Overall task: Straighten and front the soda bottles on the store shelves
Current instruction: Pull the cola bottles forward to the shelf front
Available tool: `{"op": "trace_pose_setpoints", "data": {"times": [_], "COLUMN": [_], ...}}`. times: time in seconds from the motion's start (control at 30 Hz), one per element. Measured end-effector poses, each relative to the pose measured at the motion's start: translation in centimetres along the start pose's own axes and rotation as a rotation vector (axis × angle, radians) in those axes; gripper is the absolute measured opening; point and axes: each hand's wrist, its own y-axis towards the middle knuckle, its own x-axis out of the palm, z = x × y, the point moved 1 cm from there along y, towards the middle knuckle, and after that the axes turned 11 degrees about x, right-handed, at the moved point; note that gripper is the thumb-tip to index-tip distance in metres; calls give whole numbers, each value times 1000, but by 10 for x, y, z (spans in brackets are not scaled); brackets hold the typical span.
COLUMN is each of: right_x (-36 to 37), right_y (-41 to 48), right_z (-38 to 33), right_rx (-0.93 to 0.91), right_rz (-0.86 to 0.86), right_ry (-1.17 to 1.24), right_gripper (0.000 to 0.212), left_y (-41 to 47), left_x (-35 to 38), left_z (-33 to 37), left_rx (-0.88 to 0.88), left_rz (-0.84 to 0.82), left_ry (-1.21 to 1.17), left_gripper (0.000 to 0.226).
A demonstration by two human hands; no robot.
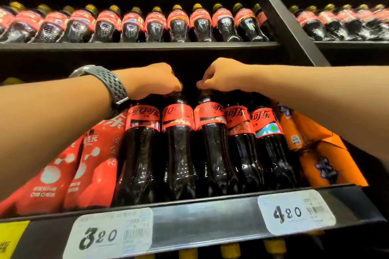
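Note:
Several dark cola bottles with red labels stand in a row at the front of the shelf point(189, 212) before me. My left hand point(152, 81), a grey watch on its wrist, grips the cap of one middle cola bottle point(179, 149). My right hand point(223, 76) grips the cap of the neighbouring cola bottle point(212, 145) just to its right. Both caps are hidden under my curled fingers. More dark bottles flank these two on either side.
Red-wrapped bottles point(88, 164) stand to the left, orange soda bottles point(322, 157) to the right. White price tags point(111, 235) reading 3.20 and 4.20 sit on the shelf lip. Two higher shelves point(136, 46) carry rows of cola bottles. A black upright point(284, 19) divides the bays.

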Motion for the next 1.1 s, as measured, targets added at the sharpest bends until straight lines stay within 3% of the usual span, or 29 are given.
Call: {"op": "trace_pose_setpoints", "data": {"times": [0.27, 0.5, 0.67, 0.73, 0.83, 0.93, 1.0, 1.1], "right_x": [7, 3, 1, 4, 9, 8, 6, 0], "right_y": [1, 1, 7, 5, 2, 0, 2, 3], "right_z": [5, 16, 32, 34, 31, 26, 23, 25], "right_rx": [-27, -11, 186, 206, 192, 197, 209, 260], "right_rz": [-5, 15, 142, 119, 90, 27, -13, -41], "right_ry": [38, 181, 64, -39, -152, -222, -209, -47], "right_gripper": [40, 31, 32, 35, 39, 27, 16, 22], "left_y": [2, 11, 16, 18, 18, 18, 17, 16], "left_x": [0, 18, 25, 28, 28, 27, 26, 26], "left_z": [9, 45, 53, 53, 54, 56, 58, 59], "left_rx": [-9, 100, 112, 99, 68, 53, 53, 50], "left_rz": [-13, 15, 25, 30, 38, 15, -1, -4], "left_ry": [10, 35, 24, 57, 42, -28, -54, -49], "left_gripper": [25, 28, 42, 48, 39, 30, 28, 29]}}
